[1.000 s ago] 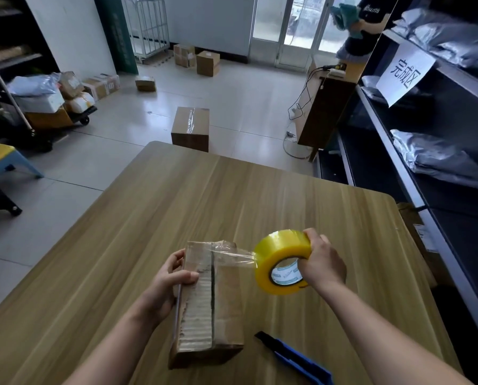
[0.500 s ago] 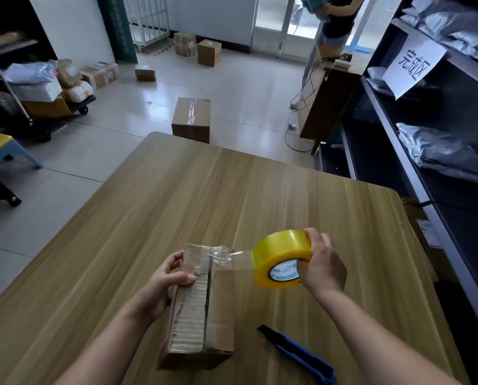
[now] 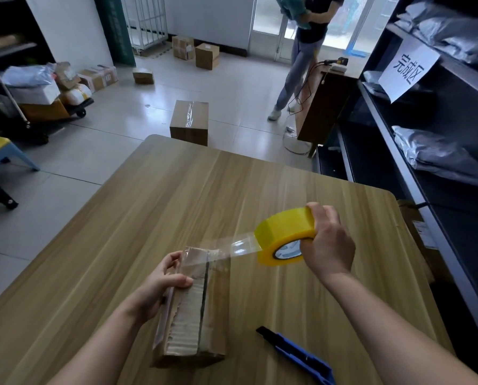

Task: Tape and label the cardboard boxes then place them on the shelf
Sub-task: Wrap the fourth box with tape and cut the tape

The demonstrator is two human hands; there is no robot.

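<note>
Cardboard box [image 3: 196, 309] lies flat on the table [image 3: 204, 195] at 6 o'clock, long axis running 12 to 6, centre seam not yet covered. Left hand [image 3: 160, 287] grips its far-left edge, thumb pressed on top, fingers curled round the side. Right hand [image 3: 327, 245] is clenched on the yellow tape roll [image 3: 282, 240], held in the air at 2 o'clock from the box. A clear tape strip [image 3: 232, 245] spans the gap, stuck only at the box's 12 o'clock end. Risks, as judged: the strip leaves the box sideways toward 3 o'clock rather than along the seam, so laid down as is it would land skewed and miss the flaps' join. Unsupported film may twist or fold on itself if tension slackens. Too hard a pull could lift the small anchored patch, or drag the box, since only one hand pins it. Left flap's surface looks stripped to raw corrugation; adhesion there is likely poor. Blue utility knife [image 3: 304, 357] lies at 4 o'clock from the box, beneath the right forearm: a lowered arm could knock it. No label seen. Shelf [image 3: 449, 207] stands at 3 o'clock, well apart.
</note>
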